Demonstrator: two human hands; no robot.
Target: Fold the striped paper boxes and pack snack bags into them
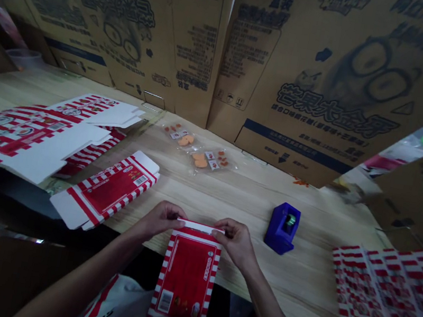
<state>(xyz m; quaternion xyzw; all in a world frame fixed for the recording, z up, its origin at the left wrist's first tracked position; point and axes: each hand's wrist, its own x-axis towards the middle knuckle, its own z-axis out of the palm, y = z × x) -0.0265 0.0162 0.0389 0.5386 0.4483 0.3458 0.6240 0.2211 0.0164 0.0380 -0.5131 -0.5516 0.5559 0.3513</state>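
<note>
A red-and-white striped carton (188, 273) is held at the table's front edge, its barcode end toward my body. My left hand (164, 219) pinches the left corner of its far end, thumb on the white flap. The opposite corner is gripped by my right hand (236, 240), thumb and fingers on the same flap. To the left lies another red striped carton (112, 188) with white end flaps sticking out. A blue tape dispenser (283, 229) stands to the right of my right hand.
Flat printed carton blanks (43, 145) are stacked at the left. Two clear packets (211, 161) with orange pieces lie mid-table. Tall brown cardboard boxes (199, 33) line the back. Finished-looking striped cartons (390, 299) stand in rows at the right edge.
</note>
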